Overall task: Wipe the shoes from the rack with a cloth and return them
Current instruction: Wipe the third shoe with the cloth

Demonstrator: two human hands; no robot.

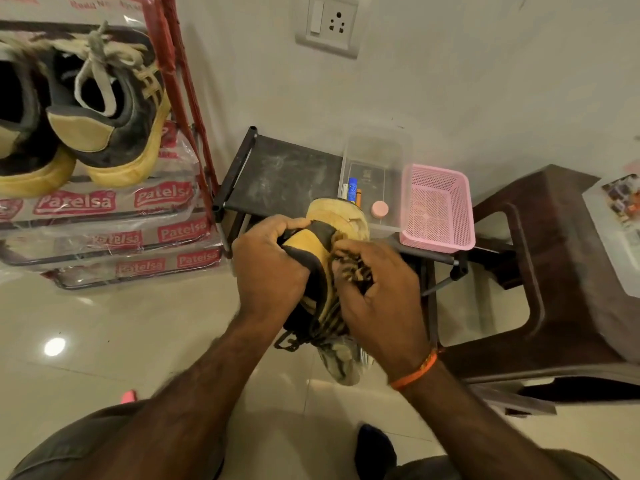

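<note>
Shoe (pixel 320 244): dark with tan heel patch and yellow sole, held in mid-air above the tiled floor (pixel 104 341), just in front of the low black shelf (pixel 284 174); sole toward the wall, heel up.
Left hand (pixel 270 265): grip closed around the shoe's heel and left side, fingers curled over the collar.
Right hand (pixel 377 289): grip closed on a striped cloth (pixel 349 268), pressed against the shoe's right side; orange thread band (pixel 415 372) at the wrist.
Cloth: bunched under the right palm, loose end hanging below the shoe.
Rack (pixel 183 98): red frame at upper left, shelves in printed clear plastic; matching pair of dark shoes (pixel 104 109) with yellow soles on its top tier, heels outward.
Black shelf: dusty top, carrying a clear box (pixel 377 157) with pens (pixel 353 188) and a pink basket (pixel 436 206) beside it.
Brown plastic stool (pixel 554 271): right of the shelf, near it.
Wall socket (pixel 329 24): above the shelf.
</note>
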